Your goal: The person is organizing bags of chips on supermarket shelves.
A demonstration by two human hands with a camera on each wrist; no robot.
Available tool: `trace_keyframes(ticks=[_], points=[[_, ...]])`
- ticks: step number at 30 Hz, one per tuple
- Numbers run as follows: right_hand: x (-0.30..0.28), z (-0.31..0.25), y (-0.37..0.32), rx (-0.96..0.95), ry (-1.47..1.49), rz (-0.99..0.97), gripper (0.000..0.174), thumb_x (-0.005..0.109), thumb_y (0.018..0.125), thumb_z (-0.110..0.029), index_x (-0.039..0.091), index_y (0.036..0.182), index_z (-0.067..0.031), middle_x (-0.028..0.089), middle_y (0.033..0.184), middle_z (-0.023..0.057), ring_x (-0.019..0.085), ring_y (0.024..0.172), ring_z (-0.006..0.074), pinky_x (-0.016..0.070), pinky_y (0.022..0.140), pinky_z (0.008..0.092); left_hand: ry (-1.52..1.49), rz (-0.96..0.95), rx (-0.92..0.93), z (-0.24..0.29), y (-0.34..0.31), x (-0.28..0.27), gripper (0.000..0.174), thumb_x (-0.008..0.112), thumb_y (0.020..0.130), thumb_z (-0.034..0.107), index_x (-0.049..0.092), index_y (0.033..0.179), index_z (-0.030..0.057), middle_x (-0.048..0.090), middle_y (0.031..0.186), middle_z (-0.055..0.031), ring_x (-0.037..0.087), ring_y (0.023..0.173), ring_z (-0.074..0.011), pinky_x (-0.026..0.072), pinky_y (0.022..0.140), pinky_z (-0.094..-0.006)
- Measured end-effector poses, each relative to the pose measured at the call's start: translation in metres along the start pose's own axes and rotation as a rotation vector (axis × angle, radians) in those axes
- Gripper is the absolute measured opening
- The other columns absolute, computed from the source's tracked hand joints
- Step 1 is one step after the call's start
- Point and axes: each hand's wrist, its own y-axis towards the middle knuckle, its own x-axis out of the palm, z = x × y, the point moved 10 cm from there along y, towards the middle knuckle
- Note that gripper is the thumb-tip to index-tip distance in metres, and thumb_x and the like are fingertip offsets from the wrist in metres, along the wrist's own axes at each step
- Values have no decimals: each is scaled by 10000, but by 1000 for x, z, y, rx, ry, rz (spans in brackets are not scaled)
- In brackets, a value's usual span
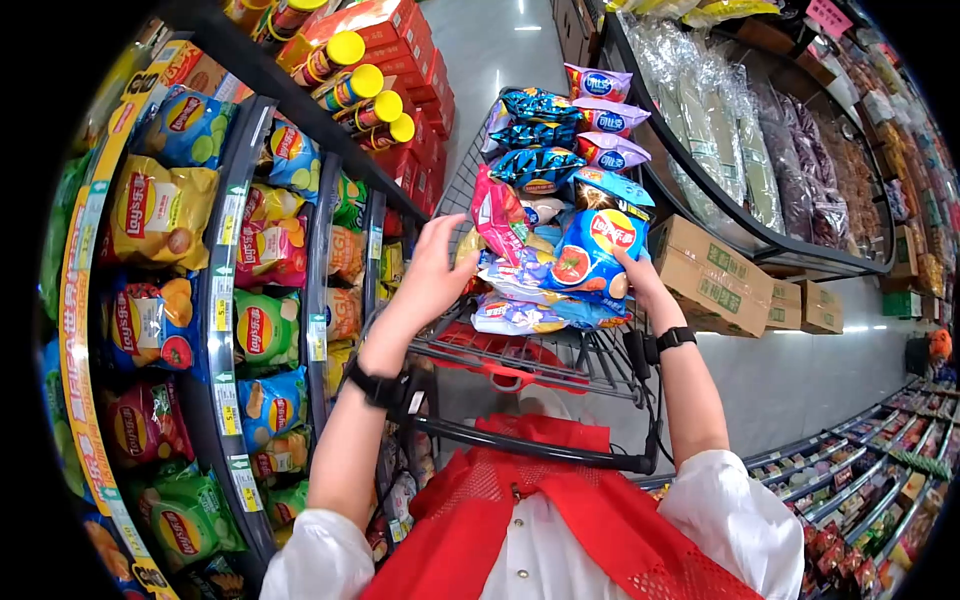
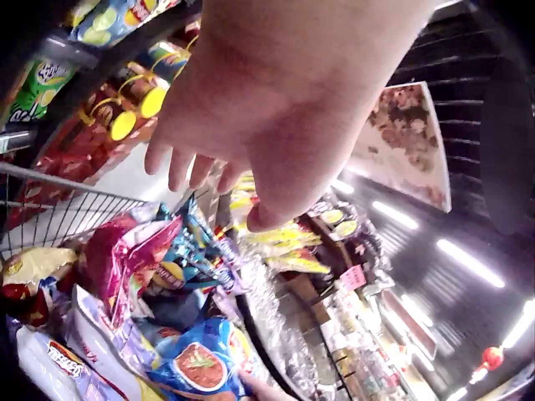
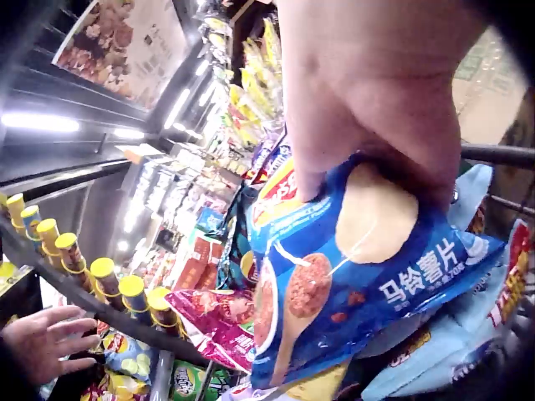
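My right hand (image 1: 643, 277) grips the edge of a blue Lay's potato chip bag (image 1: 598, 255) over the heap in a wire shopping cart (image 1: 590, 365). In the right wrist view the chip bag (image 3: 334, 288) faces the camera, its printed chip and spoon in sight. My left hand (image 1: 432, 268) hovers over the cart's left side with fingers spread and nothing in them. Close to it lies a magenta snack bag (image 1: 497, 215). Pale purple bags (image 1: 515, 275) lie under the blue one, and teal and purple bags (image 1: 540, 165) fill the cart's far end.
Shelves of Lay's bags (image 1: 268, 325) run along the left. Yellow-capped chip canisters (image 1: 345, 48) and red cartons (image 1: 410, 45) stand ahead on the left. On the right are cardboard boxes (image 1: 710, 275) below a dark-framed bin (image 1: 740, 130). The black cart handle (image 1: 530, 443) crosses before my body.
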Motion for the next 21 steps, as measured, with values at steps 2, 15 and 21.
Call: trace_keyframes(ticks=[2, 15, 21], points=[[4, -3, -14, 93, 102, -24, 531, 626, 810, -362, 448, 1191, -38, 592, 1076, 80, 603, 908, 199, 505, 745, 353, -18, -36, -120, -29, 25, 38, 547, 608, 781, 167, 361, 1234, -17, 413, 1197, -241, 409, 1137, -385, 341, 971, -380], [-6, -7, -68, 84, 663, -303, 506, 604, 826, -149, 374, 1255, -10, 500, 1221, 118, 513, 1087, 228, 420, 932, 357, 159, 123, -489, -141, 80, 93, 228, 586, 814, 241, 621, 885, 28, 623, 765, -168, 612, 723, -311, 458, 656, -393], [-41, 8, -73, -24, 774, -253, 477, 547, 860, -277, 418, 1244, -24, 505, 1230, 126, 506, 1102, 283, 389, 959, 437, -376, 390, -336, -116, 40, 35, 135, 583, 806, 151, 587, 769, 21, 563, 629, -145, 524, 560, -184, 427, 545, -346]])
